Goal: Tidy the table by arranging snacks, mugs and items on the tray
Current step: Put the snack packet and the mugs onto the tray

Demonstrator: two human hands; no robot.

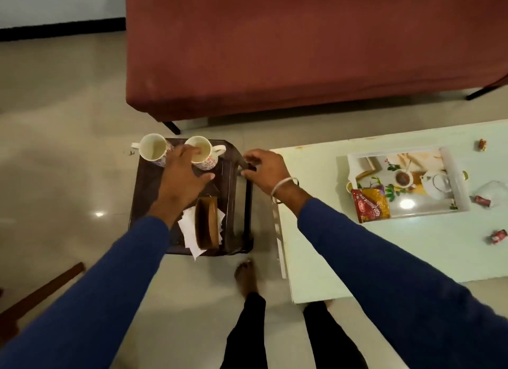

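From the head camera, the person is leaning over a dark side stool [233,203] standing beside the white worktop [357,258]. The left hand [181,176] is hovering over the two mugs [152,150] at the stool's far edge, fingers spread and relaxed, holding nothing; whether they are touching the right-hand mug [204,155] I cannot tell. The right hand [265,170] is curling its fingers around the stool's near corner, seemingly gripping it. A napkin holder [206,223] with white tissues is sitting on the stool too.

The tray [450,181] is lying well apart on the worktop, with one snack packet [371,205] overlapping its near corner.

Risk: both mugs are standing at the edge, one overhanging, so tugging the stool could be tipping them off.

Count: two mugs, one tray, one packet, three small wrapped sweets [482,144], one holder.
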